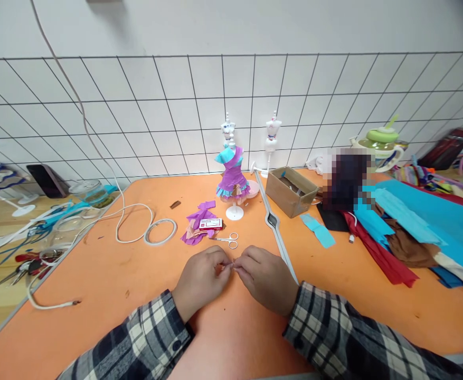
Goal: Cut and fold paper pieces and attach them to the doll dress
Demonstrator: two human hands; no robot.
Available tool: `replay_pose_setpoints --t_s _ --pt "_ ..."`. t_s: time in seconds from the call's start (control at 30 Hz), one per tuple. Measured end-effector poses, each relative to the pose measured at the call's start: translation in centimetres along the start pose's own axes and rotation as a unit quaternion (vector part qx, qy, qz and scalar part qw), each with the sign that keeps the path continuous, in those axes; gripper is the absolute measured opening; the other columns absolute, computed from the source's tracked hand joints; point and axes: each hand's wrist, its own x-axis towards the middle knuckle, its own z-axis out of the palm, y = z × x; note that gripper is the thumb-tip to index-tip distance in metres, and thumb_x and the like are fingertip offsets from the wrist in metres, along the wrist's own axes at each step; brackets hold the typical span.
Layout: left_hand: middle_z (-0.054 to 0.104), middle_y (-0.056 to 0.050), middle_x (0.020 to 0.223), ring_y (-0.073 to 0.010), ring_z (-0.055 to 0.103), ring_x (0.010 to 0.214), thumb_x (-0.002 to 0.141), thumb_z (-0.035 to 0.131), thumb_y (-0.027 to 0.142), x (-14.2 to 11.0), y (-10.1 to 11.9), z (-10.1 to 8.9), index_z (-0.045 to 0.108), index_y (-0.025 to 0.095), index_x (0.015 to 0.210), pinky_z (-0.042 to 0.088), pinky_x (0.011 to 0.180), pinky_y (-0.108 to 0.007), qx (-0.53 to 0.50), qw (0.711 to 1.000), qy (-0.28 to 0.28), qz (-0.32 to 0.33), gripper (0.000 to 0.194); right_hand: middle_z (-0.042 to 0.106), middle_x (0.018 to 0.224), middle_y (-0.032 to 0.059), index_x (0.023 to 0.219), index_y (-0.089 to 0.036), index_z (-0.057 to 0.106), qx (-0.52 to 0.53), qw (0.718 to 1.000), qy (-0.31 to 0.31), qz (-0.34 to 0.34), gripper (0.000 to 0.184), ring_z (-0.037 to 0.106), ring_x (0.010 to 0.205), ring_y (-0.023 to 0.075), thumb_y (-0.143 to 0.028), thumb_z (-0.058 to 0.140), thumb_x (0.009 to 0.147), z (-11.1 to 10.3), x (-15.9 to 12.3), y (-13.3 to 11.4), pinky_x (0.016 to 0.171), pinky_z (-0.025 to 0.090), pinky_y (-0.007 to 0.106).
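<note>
My left hand (205, 279) and my right hand (266, 278) meet above the orange table, each with thumb and forefinger pinched. Whatever sits between the fingertips is too small to make out. Just beyond them lie small scissors (228, 240) with pale handles. A red and white small box (211, 224) rests on crumpled purple crepe paper (195, 226). Farther back stands a miniature dress form (232, 174) in a purple and turquoise dress with a ruffled hem, on a white round base.
Behind are two more dress forms (271, 132) by the tiled wall. A cardboard box (290, 192) and a grey folding strip (273, 221) lie right of centre. Coloured paper (405, 232) piles at right. Left are a tape roll (160, 232), a white cable (134, 206) and keys (25, 270).
</note>
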Motion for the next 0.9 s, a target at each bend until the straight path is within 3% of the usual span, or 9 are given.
replay_pose_setpoints --t_s 0.27,0.4,0.47,0.57,0.63,0.67,0.7,0.77,0.9 --pt "0.065 -0.002 0.072 -0.0149 0.062 0.067 0.081 0.058 0.018 0.0 0.2 0.2 0.063 0.019 0.07 0.048 0.063 -0.025 -0.129 0.981 0.147 0.003 0.012 0.061 0.081 0.0028 0.081 -0.021 0.063 0.115 0.988 0.083 0.066 0.013 0.056 0.069 0.0127 -0.019 0.054 0.09 0.0 0.0 -0.6 0.064 0.042 0.026" --pt "0.067 -0.003 0.076 -0.0154 0.063 0.072 0.081 0.061 0.016 -0.2 0.7 -0.3 0.065 0.019 0.072 0.05 0.068 -0.026 -0.137 0.97 0.199 0.033 0.01 0.06 0.08 0.0029 0.078 -0.021 0.064 0.229 0.961 0.095 0.121 0.01 0.049 0.058 0.0109 -0.023 0.058 0.086 0.1 0.2 -0.9 0.06 0.043 0.026" --pt "0.067 -0.004 0.078 -0.0156 0.064 0.074 0.081 0.062 0.015 -0.3 0.8 -0.4 0.067 0.019 0.075 0.05 0.07 -0.027 -0.157 0.963 0.214 0.039 0.009 0.058 0.077 0.0023 0.077 -0.02 0.064 0.346 0.914 0.075 0.2 0.011 0.047 0.055 0.0104 -0.03 0.062 0.082 0.4 0.3 -1.0 0.051 0.042 0.025" --pt "0.068 -0.004 0.079 -0.0161 0.065 0.075 0.084 0.062 0.018 -0.3 0.9 -0.3 0.068 0.019 0.078 0.052 0.071 -0.028 -0.232 0.954 0.188 0.038 0.009 0.048 0.062 -0.0033 0.082 -0.019 0.063 0.543 0.776 -0.019 0.321 0.027 0.04 0.045 0.0084 -0.045 0.066 0.077 0.9 0.6 -0.6 0.039 0.036 0.022" --pt "0.068 -0.005 0.079 -0.0167 0.066 0.076 0.086 0.062 0.021 -0.3 0.6 -0.2 0.069 0.019 0.078 0.053 0.071 -0.028 -0.288 0.946 0.138 0.047 0.011 0.043 0.056 -0.0069 0.084 -0.018 0.062 0.616 0.705 -0.08 0.342 0.034 0.035 0.042 0.0062 -0.049 0.07 0.072 1.1 0.7 0.1 0.037 0.034 0.02" --pt "0.069 -0.006 0.081 -0.017 0.066 0.077 0.087 0.061 0.021 -0.3 0.5 -0.2 0.069 0.019 0.078 0.053 0.071 -0.028 -0.305 0.944 0.109 0.059 0.012 0.044 0.056 -0.0071 0.082 -0.018 0.062 0.63 0.693 -0.103 0.335 0.035 0.034 0.042 0.0056 -0.049 0.072 0.069 1.0 0.7 0.5 0.037 0.034 0.019" --pt "0.069 -0.006 0.082 -0.0172 0.066 0.078 0.088 0.061 0.021 -0.3 0.3 -0.3 0.069 0.019 0.079 0.054 0.072 -0.028 -0.308 0.945 0.078 0.075 0.012 0.046 0.058 -0.0064 0.08 -0.018 0.061 0.631 0.695 -0.125 0.322 0.035 0.036 0.042 0.0053 -0.048 0.073 0.068 0.9 0.8 1.0 0.037 0.035 0.019" --pt "0.071 -0.007 0.086 -0.0172 0.067 0.081 0.089 0.058 0.02 -0.2 -0.1 -0.7 0.07 0.019 0.083 0.054 0.075 -0.028 -0.265 0.956 0.021 0.125 0.013 0.052 0.064 -0.0037 0.077 -0.017 0.061 0.597 0.728 -0.168 0.292 0.031 0.041 0.045 0.0064 -0.046 0.071 0.07 0.5 0.8 1.9 0.037 0.036 0.019" --pt "0.073 -0.006 0.093 -0.0175 0.066 0.091 0.093 0.049 0.016 0.0 -0.9 -1.5 0.071 0.023 0.096 0.045 0.098 -0.036 -0.057 0.963 -0.056 0.256 0.024 0.058 0.075 0.0003 0.073 -0.017 0.066 0.456 0.845 -0.164 0.224 0.012 0.053 0.061 0.0115 -0.028 0.068 0.075 -0.1 0.8 3.0 0.051 0.044 0.023"
